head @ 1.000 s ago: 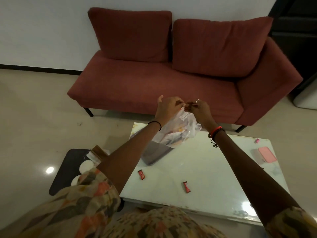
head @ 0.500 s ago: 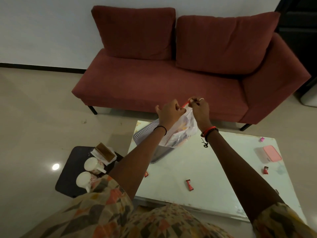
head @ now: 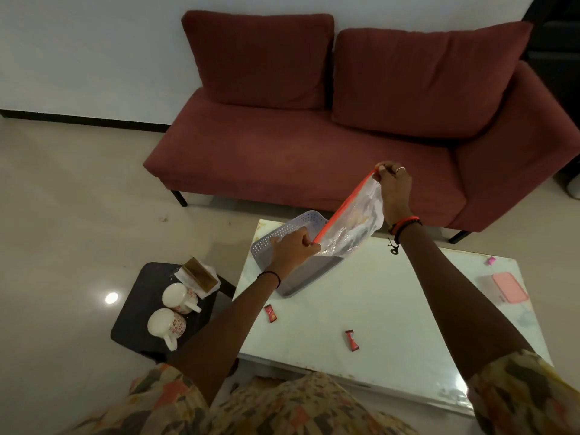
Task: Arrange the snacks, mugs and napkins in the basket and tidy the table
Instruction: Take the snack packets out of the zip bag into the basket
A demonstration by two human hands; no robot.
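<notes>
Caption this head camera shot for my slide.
Left hand and right hand pinch the ends of a clear zip bag near the grey basket on the white table.

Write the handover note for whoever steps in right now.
Left hand pinches the low end of the zip bag by its orange strip. Right hand pinches the high end. The bag hangs over the basket on the table.
Two red snacks lie loose on the table. Mugs and napkins sit on the black stool.
Done: nothing visibly in the basket.
Left: load bag, snacks, mugs, napkins; tidy the pink box.
</notes>
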